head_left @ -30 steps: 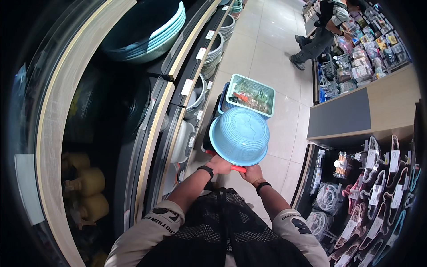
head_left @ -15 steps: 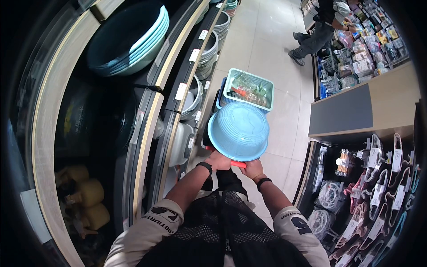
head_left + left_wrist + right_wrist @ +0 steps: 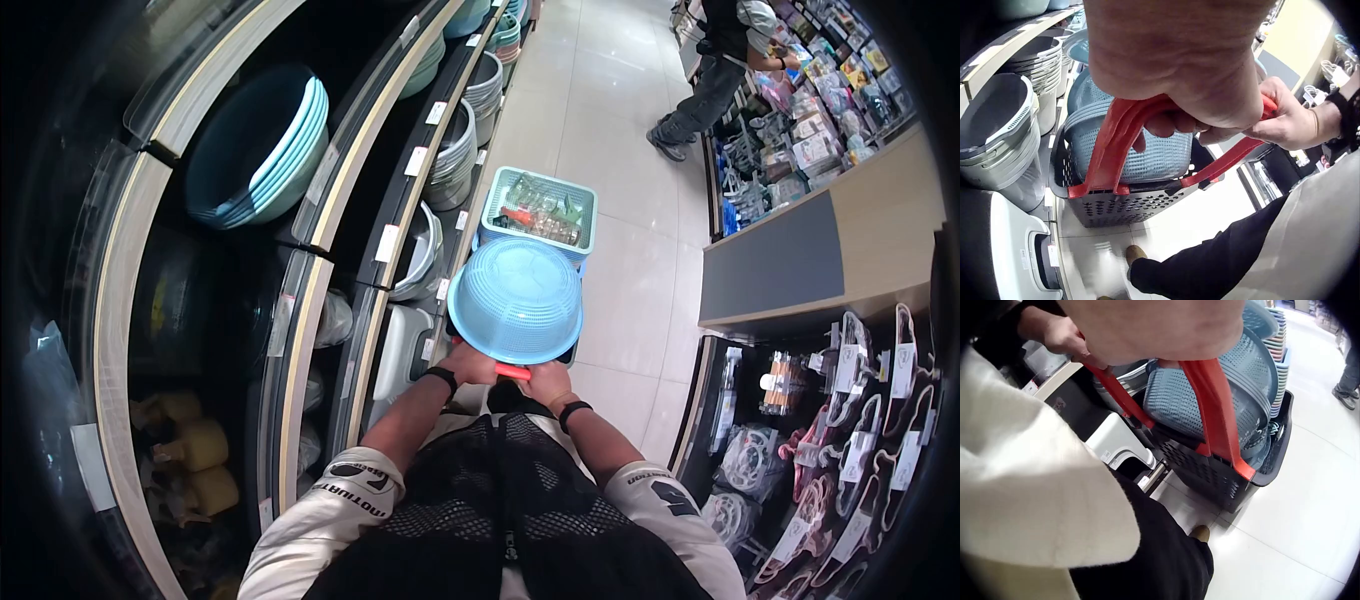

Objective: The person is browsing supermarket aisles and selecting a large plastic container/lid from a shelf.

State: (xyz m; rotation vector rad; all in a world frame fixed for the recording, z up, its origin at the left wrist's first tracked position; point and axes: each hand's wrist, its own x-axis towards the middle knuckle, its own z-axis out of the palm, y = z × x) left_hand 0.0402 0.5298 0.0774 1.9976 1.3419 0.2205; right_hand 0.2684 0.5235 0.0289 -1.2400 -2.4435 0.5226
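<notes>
Both hands hold the red handle (image 3: 1107, 147) of a black perforated shopping basket (image 3: 1122, 206). My left hand (image 3: 472, 364) curls its fingers round the handle on the left. Close beside it, my right hand (image 3: 549, 382) grips the same handle on the right. Upside down in the basket sits a stack of light blue colanders (image 3: 515, 300), bulging up just beyond the hands. In front of them, a pale green plastic basket (image 3: 487, 222) carries clear-wrapped goods with orange and green parts. The right wrist view shows a stack of colored baskets (image 3: 1282, 350) at the far end.
Shelves on the left hold nested tubs (image 3: 285, 165), grey buckets (image 3: 455, 155) and a white plastic item (image 3: 400, 350). Hangers (image 3: 850, 400) hang on the right, below a wooden counter (image 3: 860, 230). Another person (image 3: 710, 80) stands farther along the tiled aisle (image 3: 620, 150).
Shelves and tubs at left have slid downward in the head view as I move along the aisle. The basket and both hands have shifted slightly left in view, grip unchanged.
</notes>
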